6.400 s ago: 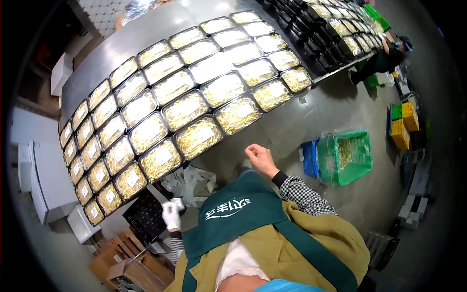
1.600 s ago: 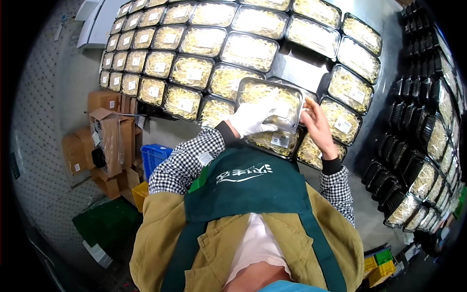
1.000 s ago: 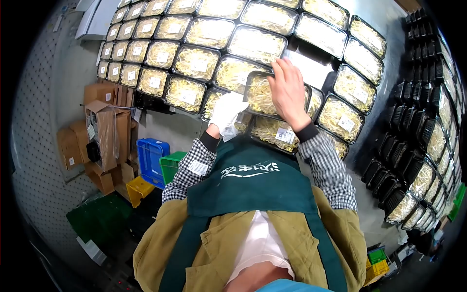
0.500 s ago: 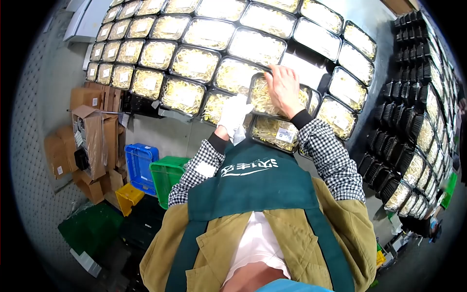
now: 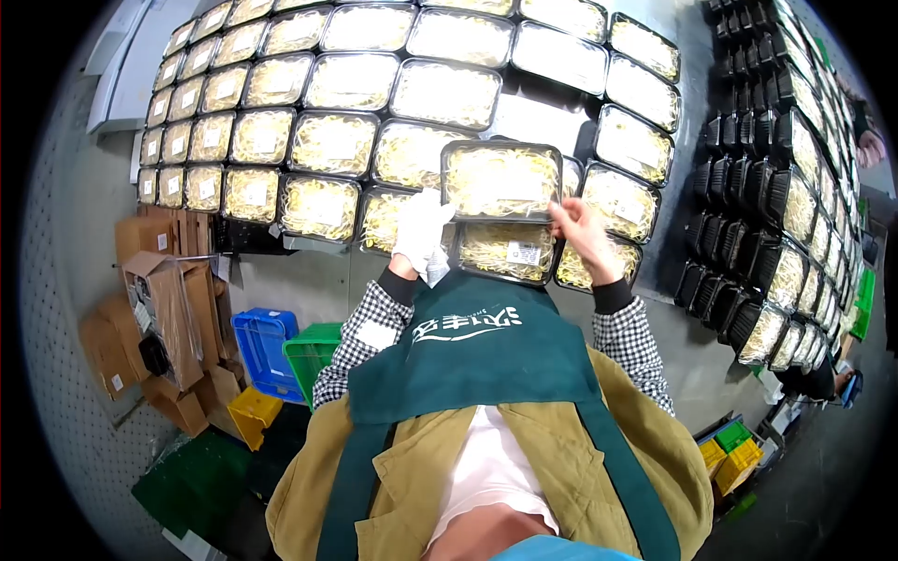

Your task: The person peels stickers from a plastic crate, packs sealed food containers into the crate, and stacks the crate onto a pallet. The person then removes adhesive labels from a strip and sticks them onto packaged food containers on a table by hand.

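A black tray of bean sprouts [image 5: 500, 180] with a clear cover is raised slightly above its neighbours in front of me. My left hand [image 5: 423, 226], in a white glove, grips its lower left corner, with the fingers partly hidden. At the lower right corner, the bare fingers of my right hand [image 5: 582, 232] pinch the rim. Just below the raised tray, against my apron, lies a labelled sprout tray [image 5: 505, 252]. Another sprout tray [image 5: 617, 201] lies to the right of my right hand.
Rows of covered sprout trays [image 5: 340, 142] spread over the table. Stacked black trays [image 5: 748, 187] stand at the right. On the floor to the left are a blue crate [image 5: 267, 351], a green crate [image 5: 313, 353], a yellow crate [image 5: 253, 416] and cardboard boxes [image 5: 168, 309].
My right hand has moved from the tray's top to its lower right corner. The tray now sits more level, its cover fully visible. My view has shifted slightly.
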`<state>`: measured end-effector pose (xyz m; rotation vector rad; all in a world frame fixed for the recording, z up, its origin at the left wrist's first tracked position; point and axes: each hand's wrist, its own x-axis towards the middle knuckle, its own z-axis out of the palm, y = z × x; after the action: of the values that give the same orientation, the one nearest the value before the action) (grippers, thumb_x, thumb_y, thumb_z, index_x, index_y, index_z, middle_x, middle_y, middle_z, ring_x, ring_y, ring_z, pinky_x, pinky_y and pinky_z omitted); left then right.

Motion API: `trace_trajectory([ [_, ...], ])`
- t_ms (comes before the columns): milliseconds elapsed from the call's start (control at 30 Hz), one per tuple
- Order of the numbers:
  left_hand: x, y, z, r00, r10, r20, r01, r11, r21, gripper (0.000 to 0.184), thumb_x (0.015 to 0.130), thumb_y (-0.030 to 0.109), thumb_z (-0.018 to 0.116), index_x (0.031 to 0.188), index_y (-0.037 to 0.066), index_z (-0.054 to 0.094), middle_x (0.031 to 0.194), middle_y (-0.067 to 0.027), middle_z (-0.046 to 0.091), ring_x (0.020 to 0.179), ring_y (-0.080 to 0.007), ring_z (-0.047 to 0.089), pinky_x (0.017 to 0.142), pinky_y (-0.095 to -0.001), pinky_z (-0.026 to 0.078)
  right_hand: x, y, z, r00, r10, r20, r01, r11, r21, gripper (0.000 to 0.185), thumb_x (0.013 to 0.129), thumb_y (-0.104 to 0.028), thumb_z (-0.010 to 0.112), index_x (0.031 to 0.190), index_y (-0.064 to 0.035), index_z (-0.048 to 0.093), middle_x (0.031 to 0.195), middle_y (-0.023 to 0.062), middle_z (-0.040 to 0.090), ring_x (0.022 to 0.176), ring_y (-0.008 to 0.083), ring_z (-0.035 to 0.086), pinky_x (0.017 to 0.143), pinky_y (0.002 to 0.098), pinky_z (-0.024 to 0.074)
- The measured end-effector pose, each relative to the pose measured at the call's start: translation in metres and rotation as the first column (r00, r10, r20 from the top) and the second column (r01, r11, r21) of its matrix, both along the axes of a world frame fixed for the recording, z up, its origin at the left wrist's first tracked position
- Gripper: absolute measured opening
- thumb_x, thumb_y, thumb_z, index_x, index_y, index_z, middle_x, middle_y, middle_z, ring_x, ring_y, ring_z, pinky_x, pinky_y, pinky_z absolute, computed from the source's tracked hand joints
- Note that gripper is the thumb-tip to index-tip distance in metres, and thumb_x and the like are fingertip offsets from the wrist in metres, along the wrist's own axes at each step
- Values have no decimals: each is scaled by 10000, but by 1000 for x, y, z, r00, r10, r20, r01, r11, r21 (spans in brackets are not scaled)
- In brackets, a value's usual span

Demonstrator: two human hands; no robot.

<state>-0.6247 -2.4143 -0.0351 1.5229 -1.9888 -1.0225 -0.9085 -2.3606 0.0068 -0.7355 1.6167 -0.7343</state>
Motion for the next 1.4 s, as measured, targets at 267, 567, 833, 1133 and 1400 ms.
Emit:
trace_trajectory([
  [267,6,1,-3,996,-33,-85,39,997,67,155,826,188,579,821,34,579,800,-151,538,782,-304,538,683,-399,439,11,11,-8,960,-189,208,211,973,-93,182,872,-95,638,844,-27,472,712,27,555,626,90,578,590,241,549],
  [567,29,-1,14,965,-236,115,261,908,-327,195,859,192,556,977,74,656,1002,-105,624,938,-272,571,831,-365,459,-6,1,9,898,-259,356,320,940,-121,153,904,-90,587,868,-32,450,795,40,536,680,111,583,642,284,584],
  [833,32,-7,39,995,-66,-71,54,985,-164,197,849,130,586,1005,20,633,943,-100,634,868,-223,605,773,-323,483,-61,-83,-34,938,-266,222,310,930,-197,146,904,-102,595,851,-19,488,790,45,555,697,154,635,644,284,579],
  [1133,16,-10,30,939,138,-315,-82,979,187,150,882,112,586,970,0,631,893,-76,637,824,-176,614,741,-290,479,-84,-80,-58,987,-129,99,132,991,-24,228,885,-110,627,936,112,614,769,109,650,654,156,662,571,237,554],
  [1400,-2,-24,46,882,187,-433,-56,954,296,181,886,95,609,1024,-21,600,882,-62,648,780,-123,625,722,-255,488,-82,-94,-22,760,234,-607,-321,946,-37,222,833,-176,650,749,29,665,594,111,637,533,174,646,528,301,511],
])
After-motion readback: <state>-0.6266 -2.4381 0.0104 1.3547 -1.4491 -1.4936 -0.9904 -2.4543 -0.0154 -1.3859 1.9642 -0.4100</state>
